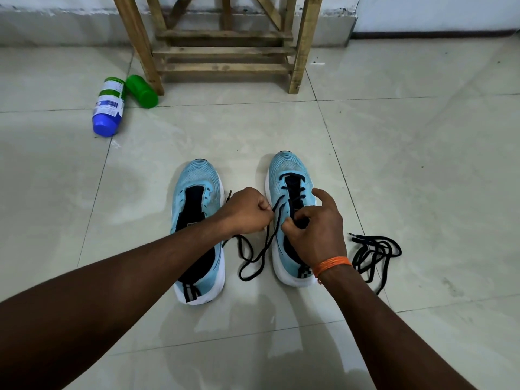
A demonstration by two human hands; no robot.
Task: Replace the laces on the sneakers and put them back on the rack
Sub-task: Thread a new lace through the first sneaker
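Observation:
Two light blue sneakers with white soles stand side by side on the tiled floor, toes pointing away from me. The left sneaker (pixel 197 192) has empty eyelets. The right sneaker (pixel 287 170) has a black lace (pixel 254 257) threaded through its front eyelets, with the loose part looping onto the floor between the shoes. My left hand (pixel 244 211) is closed on one strand of this lace. My right hand (pixel 315 226) pinches the lace over the right sneaker's tongue, forefinger raised. A second black lace (pixel 374 253) lies bunched on the floor to the right.
A wooden slatted rack (pixel 225 52) stands against the wall straight ahead. A blue-capped bottle (pixel 108 108) and a green bottle (pixel 142 91) lie on the floor by the rack's left leg. An orange thread band (pixel 332 264) circles my right wrist.

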